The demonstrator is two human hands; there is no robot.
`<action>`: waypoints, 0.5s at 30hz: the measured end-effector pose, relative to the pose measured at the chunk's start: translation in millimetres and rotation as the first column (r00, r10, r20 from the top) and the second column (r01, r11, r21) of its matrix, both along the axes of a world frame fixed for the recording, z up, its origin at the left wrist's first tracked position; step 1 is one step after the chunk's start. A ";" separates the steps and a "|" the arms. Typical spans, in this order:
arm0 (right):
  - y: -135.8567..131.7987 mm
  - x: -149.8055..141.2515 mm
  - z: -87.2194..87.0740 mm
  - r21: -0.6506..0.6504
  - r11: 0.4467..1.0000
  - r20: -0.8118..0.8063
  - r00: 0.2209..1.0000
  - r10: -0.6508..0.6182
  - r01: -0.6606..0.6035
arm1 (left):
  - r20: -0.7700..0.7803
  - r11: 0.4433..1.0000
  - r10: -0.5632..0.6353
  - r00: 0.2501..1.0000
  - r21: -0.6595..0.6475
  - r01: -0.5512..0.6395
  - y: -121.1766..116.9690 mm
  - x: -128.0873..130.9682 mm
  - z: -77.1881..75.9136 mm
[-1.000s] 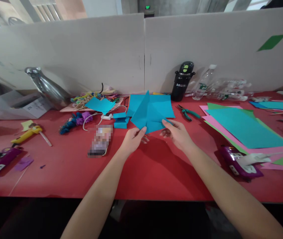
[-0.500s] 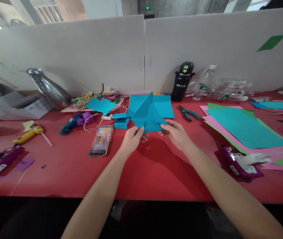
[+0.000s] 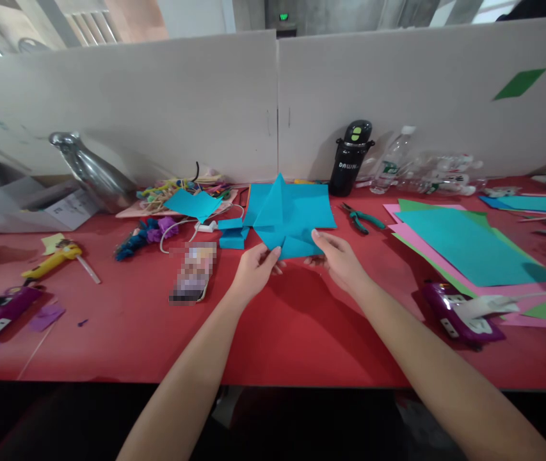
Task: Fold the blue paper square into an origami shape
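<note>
Between my hands is a folded piece of blue paper (image 3: 273, 214) with a tall pointed flap standing up from it. My left hand (image 3: 256, 269) pinches its lower left edge, thumb on top. At the lower right edge, my right hand (image 3: 338, 257) grips the same paper between thumb and fingers. Behind it lies a flat blue sheet (image 3: 313, 203), partly covered by the folded piece. A smaller folded blue paper piece (image 3: 233, 234) rests just left of the held one. The fingers under the paper are partly hidden.
A phone (image 3: 194, 272) lies left of my left hand. Pliers (image 3: 363, 219) and a black flask (image 3: 351, 159) are to the right, near stacked coloured sheets (image 3: 474, 246). Purple power strips (image 3: 459, 317) and a yellow glue gun (image 3: 56, 259) lie on the red table (image 3: 296, 346).
The pointed flap first leaned right, then swung back left. My right thumb shifted slightly along the paper's edge. Both hands have kept hold of the folded paper.
</note>
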State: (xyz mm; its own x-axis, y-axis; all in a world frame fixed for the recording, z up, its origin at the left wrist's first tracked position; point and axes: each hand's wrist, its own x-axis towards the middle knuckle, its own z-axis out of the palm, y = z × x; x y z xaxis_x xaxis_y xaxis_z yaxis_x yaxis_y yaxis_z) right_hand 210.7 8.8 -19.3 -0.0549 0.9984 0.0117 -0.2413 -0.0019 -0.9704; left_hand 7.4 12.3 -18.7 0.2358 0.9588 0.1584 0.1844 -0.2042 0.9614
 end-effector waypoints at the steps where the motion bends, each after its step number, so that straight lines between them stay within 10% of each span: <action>1: -0.2 0.1 0.8 -0.011 1.000 -0.008 1.000 0.002 -0.002 | 0.003 1.000 0.004 1.000 -0.002 -0.004 -0.1 0.2 0.2; 15: -2.5 1.8 1.8 0.060 0.996 0.038 0.997 0.062 -0.064 | -0.005 0.997 0.067 0.998 0.025 -0.066 1.3 -0.6 5.1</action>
State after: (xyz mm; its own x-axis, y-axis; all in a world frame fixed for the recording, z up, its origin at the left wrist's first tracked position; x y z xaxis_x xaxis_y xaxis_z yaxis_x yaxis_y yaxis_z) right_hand 212.5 6.4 -17.5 -0.1190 0.9904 0.0699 -0.2073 0.0440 -0.9773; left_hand 6.8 13.6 -13.6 0.1725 0.9682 0.1810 0.2037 -0.2149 0.9552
